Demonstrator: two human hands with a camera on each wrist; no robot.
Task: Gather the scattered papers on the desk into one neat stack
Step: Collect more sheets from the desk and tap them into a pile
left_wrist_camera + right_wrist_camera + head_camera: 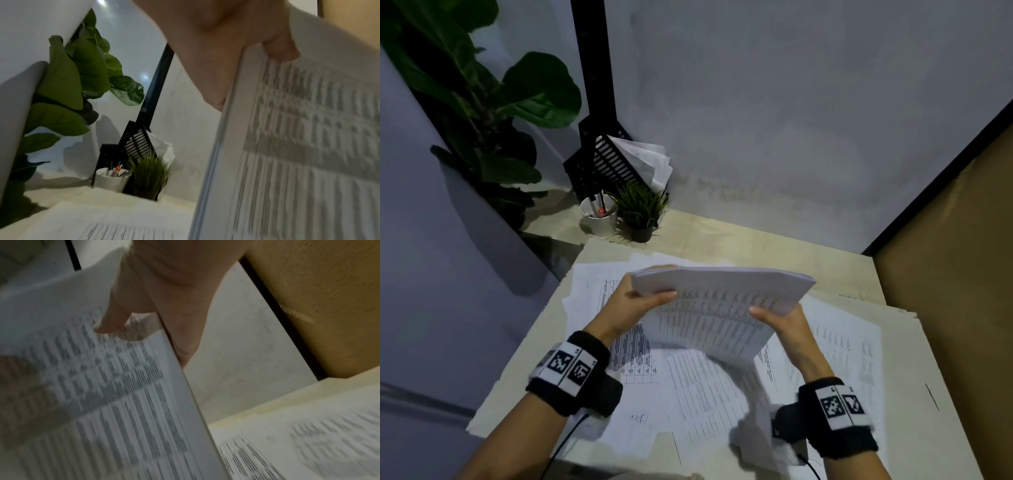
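both hands hold a stack of papers above the counter

the left hand (631, 301) grips the left edge of a stack (722, 301) of printed sheets, thumb on the near face and fingers behind it. the right hand (780, 320) grips the stack's right edge the same way, thumb in front. the stack is raised over the middle of the counter (774, 240), tilted with its top edge leaning away toward the far edge, and its lower part curves down toward the near edge. both wrist views show a thumb pressed on the printed face, the print blurred.

loose sheets (688, 387) lie flat under the stack, overlapping at mixed angles and spread from the left edge to the right edge. whether the stack's lower end touches them cannot be told.

at the far left corner stand a white cup (599, 216) with pens, a small grass plant (642, 209) just beside it, and a black slotted holder (609, 164) with more paper behind them. a large leafy plant (465, 92) stands past the left edge.
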